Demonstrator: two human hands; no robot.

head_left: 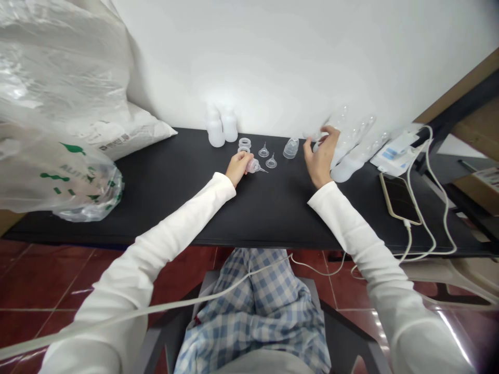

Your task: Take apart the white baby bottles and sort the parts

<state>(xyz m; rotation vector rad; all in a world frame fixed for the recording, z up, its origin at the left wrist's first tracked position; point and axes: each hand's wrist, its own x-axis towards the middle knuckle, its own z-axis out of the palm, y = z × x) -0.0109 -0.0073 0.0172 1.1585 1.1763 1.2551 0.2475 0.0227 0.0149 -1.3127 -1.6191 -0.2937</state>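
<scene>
My left hand (237, 168) pinches a feeding-bottle nipple set in a collar (253, 165), its thin clear tip pointing right. Just beyond that hand lie white collar rings (244, 143). Two clear nipples, one farther back (263, 150) and one nearer (271, 161), stand on the black table. To their right are clear domed caps (290, 148), apparently stacked. My right hand (323, 158) is at the back of the table, thumb and fingers apart around clear plastic pieces; whether it touches them is unclear. Beside it lie white bottles with clear caps (353, 153) in a slanted row.
Two white bottles (222, 127) stand against the wall. Plastic bags (78, 156) fill the left end of the black table (175, 208). On the right are a phone (399, 198), a white power strip (397, 151) and loose cables. A white cable (218, 297) crosses my lap.
</scene>
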